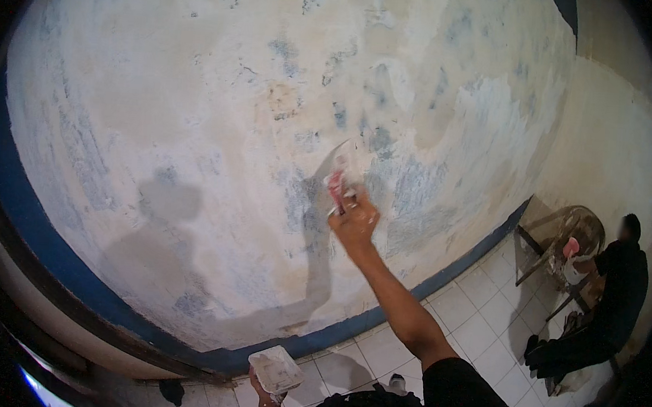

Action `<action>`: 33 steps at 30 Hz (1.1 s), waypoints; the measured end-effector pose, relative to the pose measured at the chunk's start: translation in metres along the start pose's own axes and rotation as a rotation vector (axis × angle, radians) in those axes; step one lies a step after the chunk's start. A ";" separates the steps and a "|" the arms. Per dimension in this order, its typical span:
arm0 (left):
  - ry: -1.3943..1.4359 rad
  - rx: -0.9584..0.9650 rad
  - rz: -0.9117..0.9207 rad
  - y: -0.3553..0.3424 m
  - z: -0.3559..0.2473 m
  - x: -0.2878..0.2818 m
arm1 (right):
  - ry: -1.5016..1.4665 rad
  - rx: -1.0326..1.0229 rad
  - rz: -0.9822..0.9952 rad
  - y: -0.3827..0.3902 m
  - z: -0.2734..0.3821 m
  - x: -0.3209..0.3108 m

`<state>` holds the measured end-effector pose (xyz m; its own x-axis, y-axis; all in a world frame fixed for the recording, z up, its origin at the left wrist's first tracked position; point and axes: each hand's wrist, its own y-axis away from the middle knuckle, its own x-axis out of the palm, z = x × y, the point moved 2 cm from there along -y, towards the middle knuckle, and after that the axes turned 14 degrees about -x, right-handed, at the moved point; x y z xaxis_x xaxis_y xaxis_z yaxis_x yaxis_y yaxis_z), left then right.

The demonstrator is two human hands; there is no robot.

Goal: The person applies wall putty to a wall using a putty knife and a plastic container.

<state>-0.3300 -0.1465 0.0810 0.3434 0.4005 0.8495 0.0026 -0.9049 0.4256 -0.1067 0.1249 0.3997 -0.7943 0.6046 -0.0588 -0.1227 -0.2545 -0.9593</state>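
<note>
Right fingers grip the scraper, its blade above them; left fingers hold a white tub.

Soft shadows cross the pale wall, bowed by fisheye distortion.
</note>
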 end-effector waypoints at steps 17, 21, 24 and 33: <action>-0.038 -0.020 -0.038 -0.010 -0.003 -0.018 | -0.057 -0.257 -0.152 -0.006 0.017 -0.018; -0.085 -0.029 0.011 -0.019 0.000 -0.018 | 0.077 0.031 0.033 -0.001 -0.002 -0.002; -0.064 -0.024 0.042 -0.022 -0.001 -0.024 | -0.058 -0.039 0.074 0.017 0.011 0.001; -0.066 -0.016 -0.001 -0.014 -0.005 -0.014 | 0.161 -0.003 -0.316 -0.062 -0.039 -0.018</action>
<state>-0.3392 -0.1387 0.0644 0.4046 0.3906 0.8269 -0.0115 -0.9020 0.4317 -0.0615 0.1587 0.4492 -0.6133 0.7645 0.1985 -0.3455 -0.0337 -0.9378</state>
